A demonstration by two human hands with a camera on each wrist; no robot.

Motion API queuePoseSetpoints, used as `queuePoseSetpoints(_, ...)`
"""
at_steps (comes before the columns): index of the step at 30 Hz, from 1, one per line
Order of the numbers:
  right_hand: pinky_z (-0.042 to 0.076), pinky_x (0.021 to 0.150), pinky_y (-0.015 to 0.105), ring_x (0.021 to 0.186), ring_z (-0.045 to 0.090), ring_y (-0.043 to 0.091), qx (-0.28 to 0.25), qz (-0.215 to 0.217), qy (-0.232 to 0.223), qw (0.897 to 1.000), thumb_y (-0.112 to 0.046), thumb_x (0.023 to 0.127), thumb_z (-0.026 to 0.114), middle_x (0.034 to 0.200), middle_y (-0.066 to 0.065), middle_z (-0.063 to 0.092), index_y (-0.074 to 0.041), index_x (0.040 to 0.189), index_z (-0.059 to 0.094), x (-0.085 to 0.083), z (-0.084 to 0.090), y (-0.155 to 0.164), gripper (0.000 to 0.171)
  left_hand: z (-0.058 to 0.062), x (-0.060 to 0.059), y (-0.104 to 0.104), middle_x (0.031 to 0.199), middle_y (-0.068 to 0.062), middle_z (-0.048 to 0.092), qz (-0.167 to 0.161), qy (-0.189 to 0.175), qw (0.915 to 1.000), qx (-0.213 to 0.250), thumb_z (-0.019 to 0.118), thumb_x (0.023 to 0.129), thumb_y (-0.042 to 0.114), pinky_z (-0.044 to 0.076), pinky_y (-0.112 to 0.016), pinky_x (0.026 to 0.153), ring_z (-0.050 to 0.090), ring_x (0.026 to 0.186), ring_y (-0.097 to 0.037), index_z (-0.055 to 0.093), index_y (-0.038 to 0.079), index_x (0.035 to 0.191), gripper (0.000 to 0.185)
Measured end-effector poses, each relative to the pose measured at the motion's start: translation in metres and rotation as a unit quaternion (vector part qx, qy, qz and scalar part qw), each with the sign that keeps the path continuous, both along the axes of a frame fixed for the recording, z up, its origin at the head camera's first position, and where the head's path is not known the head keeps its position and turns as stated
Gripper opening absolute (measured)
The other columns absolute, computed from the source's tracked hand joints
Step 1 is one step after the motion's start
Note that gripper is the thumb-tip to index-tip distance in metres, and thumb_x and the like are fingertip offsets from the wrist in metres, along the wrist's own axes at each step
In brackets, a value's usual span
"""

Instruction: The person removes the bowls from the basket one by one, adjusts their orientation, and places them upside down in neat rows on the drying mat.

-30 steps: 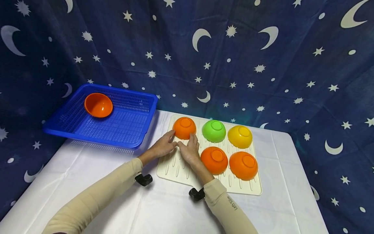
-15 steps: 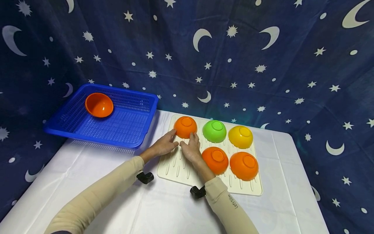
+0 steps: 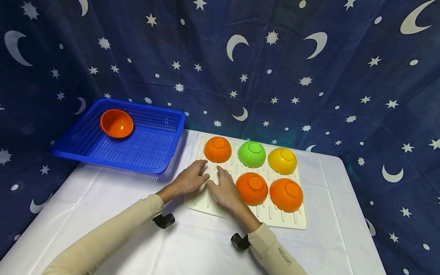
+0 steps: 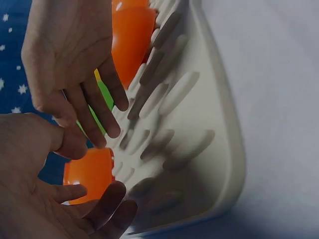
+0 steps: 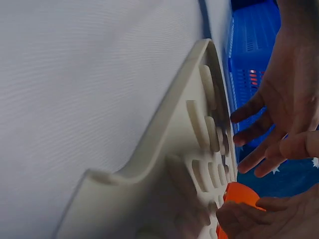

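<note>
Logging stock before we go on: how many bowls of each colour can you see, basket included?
Orange bowls: 4, three upside down on the drying mat, one in the blue basket
Green bowl: 1
Yellow bowl: 1
Total: 6 bowls

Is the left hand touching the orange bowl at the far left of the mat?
Apart. In the head view the left hand lies open nearer than the orange bowl, with a strip of cream mat showing between fingertips and rim.
</note>
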State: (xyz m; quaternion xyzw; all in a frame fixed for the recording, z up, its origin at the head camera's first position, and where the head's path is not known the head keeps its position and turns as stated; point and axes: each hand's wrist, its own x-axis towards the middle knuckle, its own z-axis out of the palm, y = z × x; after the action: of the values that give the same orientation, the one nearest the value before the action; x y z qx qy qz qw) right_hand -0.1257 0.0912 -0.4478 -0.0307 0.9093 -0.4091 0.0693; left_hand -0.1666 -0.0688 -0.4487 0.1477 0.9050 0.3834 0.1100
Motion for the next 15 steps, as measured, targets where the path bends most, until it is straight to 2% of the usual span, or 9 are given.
queuePoseSetpoints(3,0.035,0.113,0.049,0.137,0.045,0.033,0.027,0.017,0.026,0.999,-0.027,0.097,0.056,0.143,0.018,0.053,0.003,0.147,0.047,0.010,-0.001,0.007,0.060,0.003,0.010,-0.003,0.139,-0.016,0.057,-0.008,0.015,0.9998,-0.005,0.061,0.095,0.019,0.049,-0.051,0.094,0.061,0.110,-0.028,0.052,0.001,0.143,0.052)
queuePoseSetpoints(6,0.042,0.107,0.049,0.129,0.053,0.030,0.067,0.036,0.065,0.995,-0.024,0.098,0.057,0.136,0.014,0.061,0.001,0.138,0.059,0.023,-0.001,0.015,0.047,0.007,0.018,-0.009,0.127,-0.013,0.063,-0.024,0.026,0.9994,-0.002,0.061,0.095,0.020,0.052,-0.046,0.085,0.063,0.097,-0.023,0.056,0.004,0.138,0.047)
queuePoseSetpoints(11,0.048,0.099,0.046,0.120,0.059,0.025,0.104,0.054,0.091,0.989,-0.022,0.097,0.059,0.127,0.007,0.066,-0.004,0.127,0.067,0.047,0.000,0.030,0.036,0.014,0.031,-0.023,0.125,-0.008,0.065,-0.053,0.040,0.9976,0.020,0.062,0.095,0.025,0.052,-0.044,0.088,0.064,0.106,-0.024,0.061,0.007,0.132,0.041)
queuePoseSetpoints(15,0.050,0.095,0.045,0.114,0.061,0.021,0.118,0.052,0.093,0.987,-0.023,0.096,0.060,0.123,0.004,0.068,-0.007,0.125,0.069,0.064,-0.001,0.041,0.034,0.022,0.040,-0.036,0.123,-0.009,0.066,-0.051,0.057,0.9970,0.010,0.065,0.095,0.033,0.050,-0.048,0.091,0.061,0.111,-0.026,0.065,0.010,0.128,0.040)
